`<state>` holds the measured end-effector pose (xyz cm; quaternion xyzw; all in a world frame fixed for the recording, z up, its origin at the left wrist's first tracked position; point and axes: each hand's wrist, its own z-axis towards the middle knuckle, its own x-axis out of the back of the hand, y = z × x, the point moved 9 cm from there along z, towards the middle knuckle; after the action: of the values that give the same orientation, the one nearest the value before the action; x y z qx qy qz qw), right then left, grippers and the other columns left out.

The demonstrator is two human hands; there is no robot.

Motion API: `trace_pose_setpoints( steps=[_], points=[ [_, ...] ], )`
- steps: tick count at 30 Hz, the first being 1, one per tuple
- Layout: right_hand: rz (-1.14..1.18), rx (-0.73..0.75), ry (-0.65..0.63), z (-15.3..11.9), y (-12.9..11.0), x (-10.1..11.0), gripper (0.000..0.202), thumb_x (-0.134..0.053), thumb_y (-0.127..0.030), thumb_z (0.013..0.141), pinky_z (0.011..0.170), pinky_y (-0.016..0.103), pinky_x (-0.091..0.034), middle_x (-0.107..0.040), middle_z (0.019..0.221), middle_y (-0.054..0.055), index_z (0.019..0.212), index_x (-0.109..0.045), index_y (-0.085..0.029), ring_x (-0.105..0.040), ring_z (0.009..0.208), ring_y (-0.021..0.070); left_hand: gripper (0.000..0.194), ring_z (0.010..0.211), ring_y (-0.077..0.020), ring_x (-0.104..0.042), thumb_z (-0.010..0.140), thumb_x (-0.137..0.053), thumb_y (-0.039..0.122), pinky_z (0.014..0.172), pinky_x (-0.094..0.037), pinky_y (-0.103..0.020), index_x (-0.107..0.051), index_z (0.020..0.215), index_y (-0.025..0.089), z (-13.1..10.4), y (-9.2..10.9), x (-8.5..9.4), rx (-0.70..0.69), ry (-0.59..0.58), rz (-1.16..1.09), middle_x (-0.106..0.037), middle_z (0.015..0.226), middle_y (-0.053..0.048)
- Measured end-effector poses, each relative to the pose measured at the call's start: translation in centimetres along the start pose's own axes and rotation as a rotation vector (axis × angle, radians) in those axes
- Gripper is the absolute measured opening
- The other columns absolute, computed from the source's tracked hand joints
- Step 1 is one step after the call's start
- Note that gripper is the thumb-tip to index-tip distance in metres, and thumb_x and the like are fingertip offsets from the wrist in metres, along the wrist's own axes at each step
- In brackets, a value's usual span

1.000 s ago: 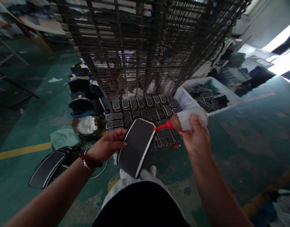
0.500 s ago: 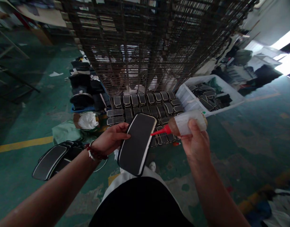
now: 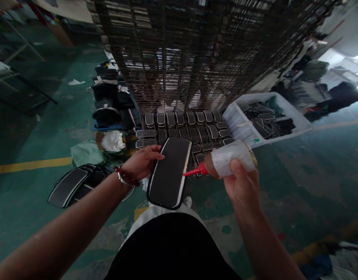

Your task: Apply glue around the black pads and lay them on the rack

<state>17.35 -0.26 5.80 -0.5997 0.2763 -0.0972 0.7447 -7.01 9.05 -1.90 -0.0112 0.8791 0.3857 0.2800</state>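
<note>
A dark, rounded rectangular pad (image 3: 170,173) with a pale strip along its edges is gripped at its upper left side by my left hand (image 3: 144,161), thumb on top. My right hand (image 3: 243,181) is wrapped round a bottle (image 3: 233,157) with a pale wrapping and a red nozzle. The nozzle's tip is at the pale strip on the pad's right edge. Several similar pads (image 3: 212,132) lie in rows on a wire rack below and beyond the held one. The fingers of my left hand under the pad are hidden.
Tall stacked wire racks (image 3: 185,58) stand ahead. A white bin (image 3: 236,126) with dark pieces is at the right. More pads (image 3: 69,186) lie at the left, near a bag with white contents (image 3: 112,141) and dark stacked bundles (image 3: 106,93).
The nozzle tip has moved down along the pad's right edge. The pad is slightly more upright in view, and the surroundings have shifted a little to the right.
</note>
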Motion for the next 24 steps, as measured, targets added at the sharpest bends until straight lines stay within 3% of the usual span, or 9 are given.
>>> trace_pose_setpoints(
  steps=[4,11,19,24],
  points=[
    [0.02,-0.024,-0.05,-0.5,0.5,-0.5,0.028,-0.08,-0.034,0.077,0.085,0.044,-0.061,-0.072,0.089,0.003,0.102,-0.07,-0.027,-0.071,0.091,0.0249,0.023,0.06,-0.0188,-0.07,0.065,-0.065,-0.003,0.057,-0.06,-0.03,-0.068,0.083,0.01,0.4,0.0,0.6,-0.007,0.044,-0.048,-0.073,0.075,-0.007],
    [0.015,-0.046,-0.088,-1.0,1.1,-0.9,0.046,-0.082,-0.039,0.071,0.08,0.052,-0.062,-0.074,0.094,0.007,0.112,-0.067,-0.027,-0.072,0.094,0.0315,0.021,0.06,-0.0196,-0.071,0.067,-0.06,-0.004,0.058,-0.061,-0.029,-0.069,0.08,0.01,0.9,0.2,2.1,0.013,0.115,-0.108,-0.073,0.072,-0.008],
    [0.002,-0.047,-0.11,-1.0,1.4,-1.1,0.049,-0.082,-0.041,0.07,0.079,0.053,-0.061,-0.074,0.091,0.007,0.114,-0.066,-0.027,-0.073,0.092,0.0324,0.025,0.054,-0.0216,-0.07,0.072,-0.056,-0.003,0.05,-0.059,-0.03,-0.069,0.089,0.008,0.8,0.2,3.5,0.056,0.191,-0.208,-0.074,0.068,-0.009],
    [0.006,-0.008,-0.079,-0.5,1.1,-0.6,0.039,-0.08,-0.04,0.073,0.093,0.051,-0.058,-0.074,0.095,0.005,0.108,-0.07,-0.027,-0.071,0.097,0.0283,0.031,0.052,-0.0211,-0.07,0.076,-0.052,-0.002,0.052,-0.06,-0.03,-0.07,0.098,0.008,0.4,0.1,4.4,0.075,0.279,-0.267,-0.073,0.063,-0.007]
  ],
)
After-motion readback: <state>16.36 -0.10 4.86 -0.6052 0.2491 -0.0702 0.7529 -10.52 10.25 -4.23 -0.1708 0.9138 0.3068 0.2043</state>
